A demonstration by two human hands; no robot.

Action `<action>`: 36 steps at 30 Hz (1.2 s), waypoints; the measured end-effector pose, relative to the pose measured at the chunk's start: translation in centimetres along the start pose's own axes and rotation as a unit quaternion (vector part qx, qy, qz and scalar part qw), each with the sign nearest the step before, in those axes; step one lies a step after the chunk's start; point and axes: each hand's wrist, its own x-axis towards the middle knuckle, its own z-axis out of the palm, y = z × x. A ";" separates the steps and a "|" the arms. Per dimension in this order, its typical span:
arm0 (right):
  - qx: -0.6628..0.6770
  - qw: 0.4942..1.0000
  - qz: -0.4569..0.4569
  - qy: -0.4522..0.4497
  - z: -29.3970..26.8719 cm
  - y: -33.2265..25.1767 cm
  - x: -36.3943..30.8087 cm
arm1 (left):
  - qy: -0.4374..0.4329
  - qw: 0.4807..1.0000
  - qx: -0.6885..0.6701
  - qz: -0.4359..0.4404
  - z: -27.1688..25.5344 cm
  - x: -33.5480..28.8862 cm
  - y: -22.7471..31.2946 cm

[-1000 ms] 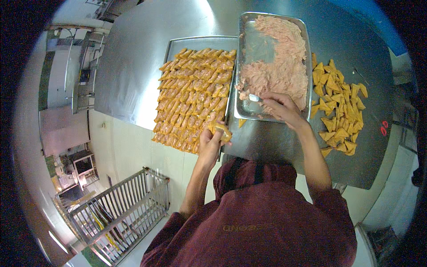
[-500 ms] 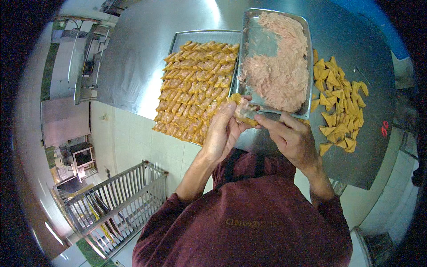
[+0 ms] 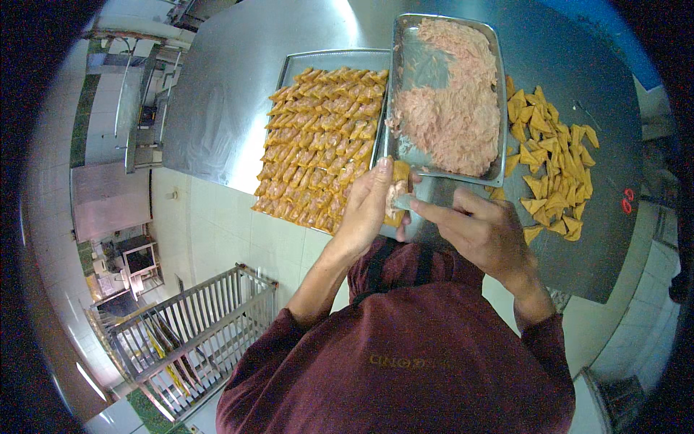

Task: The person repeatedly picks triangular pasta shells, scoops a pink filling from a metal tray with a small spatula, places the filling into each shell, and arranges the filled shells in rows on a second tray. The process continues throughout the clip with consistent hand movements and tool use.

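Note:
Between the fingers of my left hand (image 3: 363, 210) is a yellow-brown tofu puff (image 3: 400, 173), split with pale pink filling in it. My right hand (image 3: 483, 228) is closed around a small flat metal spatula (image 3: 405, 202); its handle is hidden in the hand, and its blade tip touches the filling. Just beyond the hands stands a deep metal tray (image 3: 409, 61) partly full of pink meat paste (image 3: 455, 119). To its left, a shallow metal tray (image 3: 307, 61) carries tight rows of stuffed tofu puffs (image 3: 318, 145).
A loose heap of triangular tofu puffs (image 3: 553, 166) lies on the steel table (image 3: 217, 108) to the right of the meat tray. On the floor at lower left stands a slatted metal rack (image 3: 191, 325). Blue material (image 3: 622, 43) shows at the far right.
The held tofu puff has turned more upright and my left thumb now lies along it. The spatula's blade has shifted slightly left and down with my right hand.

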 end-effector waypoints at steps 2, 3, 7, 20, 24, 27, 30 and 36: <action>0.000 1.000 0.003 -0.008 -1.1 0.0 -0.5 | 0.023 0.998 0.014 -0.054 -0.5 -0.2 0.4; 0.002 1.000 0.004 -0.013 -1.7 0.1 -0.7 | 0.016 0.998 0.024 -0.051 -0.7 -0.3 0.7; -0.015 1.000 -0.012 -0.008 -1.6 0.6 -0.5 | 0.006 0.998 0.059 -0.025 -0.9 -0.5 0.9; -0.013 0.998 -0.056 -0.027 -2.9 0.3 0.4 | -0.034 0.992 0.086 -0.091 -1.5 -1.1 0.4; -0.013 0.997 -0.070 -0.022 -2.7 0.4 0.2 | -0.021 0.998 0.056 -0.035 -1.0 -0.5 -0.2; -0.002 0.998 -0.054 -0.009 -4.0 0.6 -0.3 | -0.010 0.998 0.047 -0.044 -1.4 -0.6 -0.1; 0.006 0.999 -0.049 0.000 -4.1 0.5 -0.1 | -0.042 0.994 0.073 -0.065 -1.9 -1.2 0.5; -0.033 0.995 -0.087 -0.031 -3.3 -0.2 0.2 | -0.050 0.989 0.131 -0.046 -1.0 -1.3 1.3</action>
